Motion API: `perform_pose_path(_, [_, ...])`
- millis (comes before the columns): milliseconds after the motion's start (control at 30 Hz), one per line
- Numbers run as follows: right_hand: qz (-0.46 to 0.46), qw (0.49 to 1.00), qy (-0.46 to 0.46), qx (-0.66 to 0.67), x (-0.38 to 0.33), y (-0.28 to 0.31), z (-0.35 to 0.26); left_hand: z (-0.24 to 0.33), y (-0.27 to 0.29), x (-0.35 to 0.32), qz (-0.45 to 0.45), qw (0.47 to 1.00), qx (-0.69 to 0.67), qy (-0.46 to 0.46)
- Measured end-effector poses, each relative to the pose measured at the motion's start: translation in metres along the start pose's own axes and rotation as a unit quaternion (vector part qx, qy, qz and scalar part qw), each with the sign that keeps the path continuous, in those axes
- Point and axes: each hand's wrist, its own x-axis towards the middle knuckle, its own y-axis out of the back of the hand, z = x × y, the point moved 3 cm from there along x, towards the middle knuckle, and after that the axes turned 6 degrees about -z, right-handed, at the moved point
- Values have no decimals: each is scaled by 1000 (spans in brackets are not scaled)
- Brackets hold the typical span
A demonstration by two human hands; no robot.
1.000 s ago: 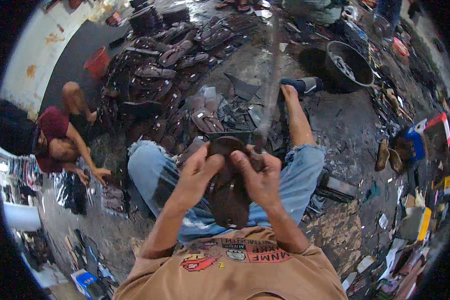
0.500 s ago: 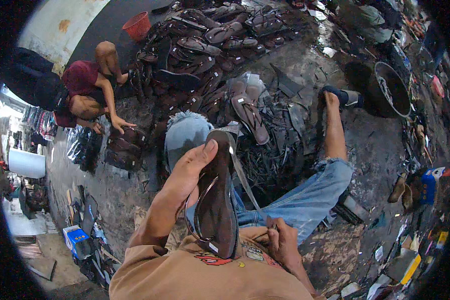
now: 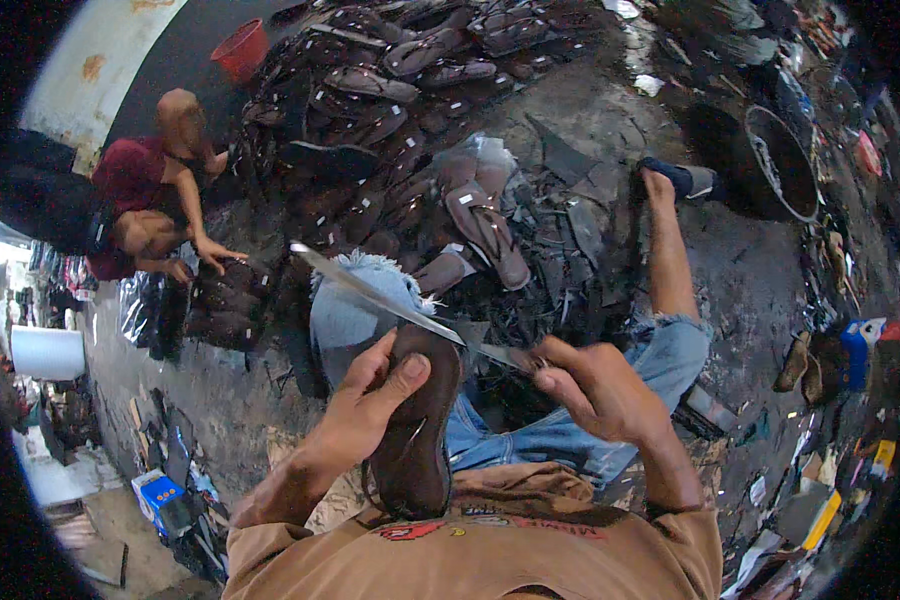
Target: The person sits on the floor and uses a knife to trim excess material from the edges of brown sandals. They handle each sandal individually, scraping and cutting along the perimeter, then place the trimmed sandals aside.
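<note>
My left hand (image 3: 365,410) is closed round a dark brown flip-flop (image 3: 413,460), held upright against my shirt front with its upper end raised. The thumb presses on one face of the sole. In my right hand (image 3: 610,395) is a long thin knife (image 3: 375,295), gripped at its right end. The blade slants up to the left across the top end of the flip-flop, at or very near its edge; whether it cuts in, I cannot tell. Beyond my knees another brown flip-flop (image 3: 487,235) lies on top of clear plastic and dark scraps.
A large heap of brown flip-flops (image 3: 400,75) covers the floor ahead, with a red bucket (image 3: 238,52) behind. At left a co-worker's hand (image 3: 215,252) rests by stacked flip-flops (image 3: 225,305). Dark offcuts (image 3: 560,260) lie before me; a round basket (image 3: 782,165) stands at right.
My right hand has risen from beside my lap. The knife has swung from the flip-flop's right side to across its top end. My left hand has tilted and lowered the flip-flop slightly.
</note>
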Motion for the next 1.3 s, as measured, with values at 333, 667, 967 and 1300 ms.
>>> perform_pose_path(333, [-30, 997, -66, 13, -65, -9, 6, -18, 4, -11, 70, 997, -5, -23])
perform_pose_path(667, [-37, 999, -36, 6, -57, -3, 14, 2, -37, -13, -129, 962, 200, -132])
perform_pose_path(967, [99, 976, 14, 191, 43, -2, 50, 28, -100, 6, -413, 825, 316, -220])
perform_pose_path(1300, [427, 872, -74, 227, -44, -43, 116, 22, -55, 55, -39, 917, -333, -214])
